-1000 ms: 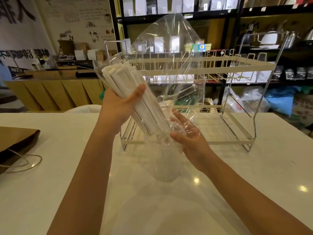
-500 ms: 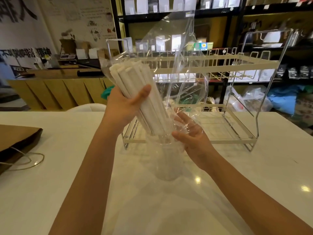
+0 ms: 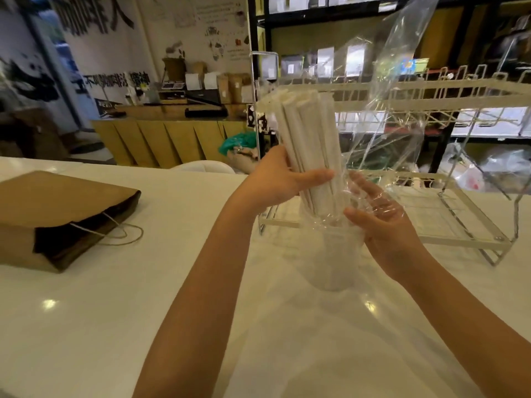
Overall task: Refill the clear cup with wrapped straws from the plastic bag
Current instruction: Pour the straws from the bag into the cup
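A thick bundle of white wrapped straws (image 3: 309, 133) stands nearly upright inside a clear plastic bag (image 3: 388, 90). My left hand (image 3: 283, 179) grips the bundle around its lower half. The straws' lower ends reach into the mouth of the clear cup (image 3: 333, 259), which stands on the white table. My right hand (image 3: 382, 225) is against the bag's crumpled lower part at the cup's rim, fingers spread; whether it pinches the plastic is unclear. The rest of the bag billows up and to the right.
A white wire two-tier rack (image 3: 431, 196) stands right behind the cup. A brown paper bag (image 3: 54, 214) with string handles lies on the table (image 3: 115, 311) at the left. Shelves and a counter fill the background.
The straw bundle has tipped from a left lean to nearly upright and come down, its lower ends now in the cup's mouth. The view has shifted left.
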